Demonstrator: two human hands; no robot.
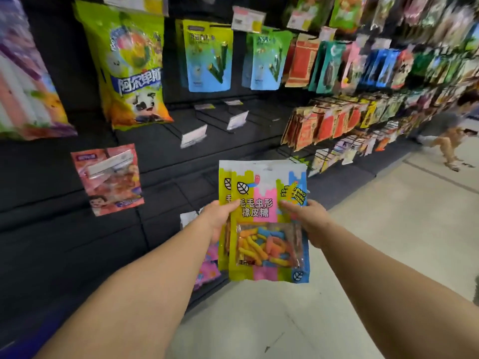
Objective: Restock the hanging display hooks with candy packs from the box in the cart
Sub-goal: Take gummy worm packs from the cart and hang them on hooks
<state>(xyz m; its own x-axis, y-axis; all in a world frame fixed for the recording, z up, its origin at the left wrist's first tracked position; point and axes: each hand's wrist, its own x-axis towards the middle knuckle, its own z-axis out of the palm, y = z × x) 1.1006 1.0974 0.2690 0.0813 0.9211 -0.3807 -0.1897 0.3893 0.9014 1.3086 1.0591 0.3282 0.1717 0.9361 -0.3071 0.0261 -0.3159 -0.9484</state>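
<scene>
I hold a small stack of gummy worm candy packs (pixel 261 200), yellow, pink and blue with a clear window, upright in front of the black display wall. My left hand (pixel 220 216) grips the stack's left edge, thumb on the front. My right hand (pixel 308 218) grips the right edge, thumb on the front pack. Bare display hooks (pixel 207 120) with white price tags jut from the wall above the packs. The box and the cart are out of view.
A pink snack pack (pixel 108 180) hangs to the left, and a big yellow-green candy bag (pixel 129 71) above it. Blue-green pouches (pixel 207 55) and many other packs fill hooks to the right. More pink packs (pixel 207 268) hang low behind my left wrist. A person (pixel 451 136) crouches down the aisle.
</scene>
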